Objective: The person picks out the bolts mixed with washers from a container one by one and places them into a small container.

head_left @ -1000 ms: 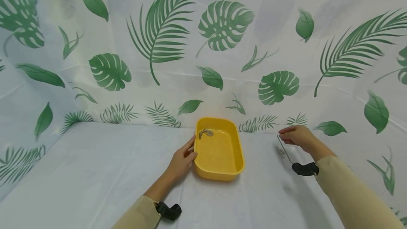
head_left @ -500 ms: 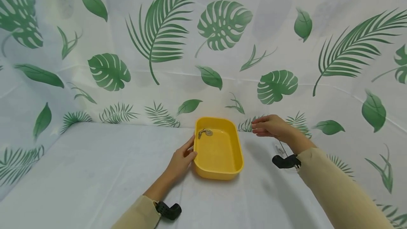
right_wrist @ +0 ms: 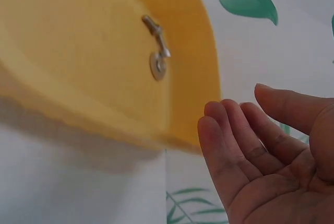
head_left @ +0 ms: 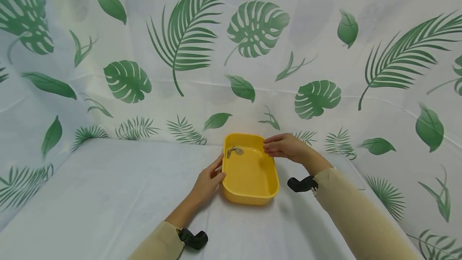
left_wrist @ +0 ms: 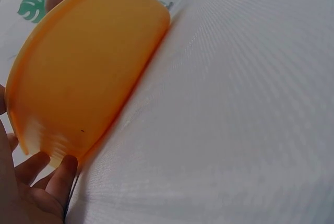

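Note:
A yellow rectangular tray (head_left: 249, 177) sits on the white-covered table. Near its far left corner lie a washer (right_wrist: 158, 67) and small metal bolts (right_wrist: 151, 24), close together. My left hand (head_left: 205, 183) rests against the tray's left side, its fingertips on the outer wall and the thumb at the rim. In the left wrist view, fingers (left_wrist: 63, 174) touch the outer wall low down. My right hand (head_left: 288, 147) hovers at the far right rim, fingertips overlapping the tray's inside. In the right wrist view its fingers are loosely extended, with nothing between them and the thumb.
A thin, pale-outlined flat item (head_left: 355, 177) lies right of the tray, partly hidden by the right sleeve. A leaf-printed cloth (head_left: 202, 103) hangs behind the table. Black cameras (head_left: 193, 239) sit on both wrists.
My right hand has travelled left from over the pale item at the right to the tray's rim. The left hand and the tray have stayed in place.

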A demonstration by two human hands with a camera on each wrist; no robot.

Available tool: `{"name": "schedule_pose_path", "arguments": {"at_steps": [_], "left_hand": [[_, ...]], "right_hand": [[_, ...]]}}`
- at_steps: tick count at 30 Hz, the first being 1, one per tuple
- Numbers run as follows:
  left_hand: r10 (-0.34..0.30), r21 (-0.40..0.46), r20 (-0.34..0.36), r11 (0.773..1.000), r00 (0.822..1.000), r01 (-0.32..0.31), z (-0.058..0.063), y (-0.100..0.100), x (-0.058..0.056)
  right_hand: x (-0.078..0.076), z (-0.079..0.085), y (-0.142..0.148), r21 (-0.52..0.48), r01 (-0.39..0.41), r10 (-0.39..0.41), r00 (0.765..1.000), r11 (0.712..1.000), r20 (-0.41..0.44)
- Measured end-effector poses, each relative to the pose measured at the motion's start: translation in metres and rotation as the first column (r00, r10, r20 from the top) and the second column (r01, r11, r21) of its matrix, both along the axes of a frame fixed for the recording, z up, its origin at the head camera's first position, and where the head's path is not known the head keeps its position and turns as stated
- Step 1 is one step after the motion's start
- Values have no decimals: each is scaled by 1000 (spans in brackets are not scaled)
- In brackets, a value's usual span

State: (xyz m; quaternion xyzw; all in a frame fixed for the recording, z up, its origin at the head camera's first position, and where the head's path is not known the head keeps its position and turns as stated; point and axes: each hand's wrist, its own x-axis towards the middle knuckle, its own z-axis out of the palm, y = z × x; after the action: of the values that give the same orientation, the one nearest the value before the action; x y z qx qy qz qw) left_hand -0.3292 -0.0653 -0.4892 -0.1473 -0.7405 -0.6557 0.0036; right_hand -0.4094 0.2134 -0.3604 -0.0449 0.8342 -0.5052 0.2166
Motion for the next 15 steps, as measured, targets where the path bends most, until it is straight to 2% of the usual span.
{"name": "schedule_pose_path", "arguments": {"at_steps": [8, 15], "left_hand": [[-2, -18, -8, 1000, 1000, 2, 1, 1, 1], [-2, -21, -3, 1000, 1000, 2, 0, 2, 0]], "right_hand": [[-6, -16, -29, -58, 32, -29, 999, 998, 41], [-20, -37, -51, -82, 92, -85, 993, 992, 87]]}}
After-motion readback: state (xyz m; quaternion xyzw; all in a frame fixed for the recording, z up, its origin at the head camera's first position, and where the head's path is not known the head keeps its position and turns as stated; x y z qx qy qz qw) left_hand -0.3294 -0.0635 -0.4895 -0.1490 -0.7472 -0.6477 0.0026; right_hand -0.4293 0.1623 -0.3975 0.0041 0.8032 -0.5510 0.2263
